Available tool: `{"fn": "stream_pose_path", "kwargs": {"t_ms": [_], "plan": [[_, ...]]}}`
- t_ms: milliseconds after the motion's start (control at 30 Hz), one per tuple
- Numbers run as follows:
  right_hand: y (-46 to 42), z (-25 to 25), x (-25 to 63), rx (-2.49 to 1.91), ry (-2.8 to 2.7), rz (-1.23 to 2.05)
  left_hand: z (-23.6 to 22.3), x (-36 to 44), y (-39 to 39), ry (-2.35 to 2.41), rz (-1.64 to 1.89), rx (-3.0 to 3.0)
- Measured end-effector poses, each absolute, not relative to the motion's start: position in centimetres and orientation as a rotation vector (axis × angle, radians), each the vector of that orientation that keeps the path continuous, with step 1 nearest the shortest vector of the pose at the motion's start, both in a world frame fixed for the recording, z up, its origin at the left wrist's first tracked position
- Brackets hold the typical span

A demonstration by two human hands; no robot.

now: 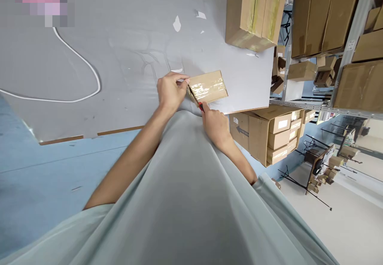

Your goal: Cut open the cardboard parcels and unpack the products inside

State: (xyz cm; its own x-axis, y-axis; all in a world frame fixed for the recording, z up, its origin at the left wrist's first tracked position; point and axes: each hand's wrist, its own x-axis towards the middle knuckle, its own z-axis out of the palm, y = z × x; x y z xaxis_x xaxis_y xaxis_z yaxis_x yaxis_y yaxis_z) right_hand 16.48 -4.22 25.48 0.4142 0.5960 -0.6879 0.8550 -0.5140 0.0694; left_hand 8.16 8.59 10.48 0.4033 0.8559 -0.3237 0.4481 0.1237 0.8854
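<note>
"Two hands in view. Which markings can we read?"

"We can identify one printed arrow [242, 131] on the side of the open carton [257, 135] beside the worktop [134, 46]. White labels on the small boxes [278, 139] inside it are too small for us to read. We count at least six boxes."

"State of the hands?"

"Our left hand [171, 93] pinches a corner of one small carton [211, 86]. Our right hand [217, 126] is closed around one red tool [200, 106], held at the near corner of that carton; its tip is hidden from us."

"Location and finish of the small carton?"

"We have it at the near edge of the worktop: flat, rectangular, brown cardboard, with glossy, wrinkled clear tape across its upper face."

"Other items?"

"On the smooth grey surface we note one curved white cable [99, 81] and larger cardboard packaging [254, 14] with yellowish tape bands. Our shirt [197, 185] is plain grey-green fabric."
</note>
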Motion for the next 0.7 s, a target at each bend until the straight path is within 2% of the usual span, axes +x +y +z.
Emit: {"fn": "stream_pose_path", "kwargs": {"t_ms": [200,433,700], "plan": [[-7.2,27.8,21.6,2.507,1.128,-0.863,11.7,9.0,7.5,1.181,0.496,1.666],[-9.5,25.1,28.8,2.617,1.168,-0.839,13.8,14.8,3.4,0.807,0.374,2.055],[-7.5,22.9,31.0,2.527,1.310,-0.931,12.3,16.2,2.3,0.811,0.264,2.167]]}}
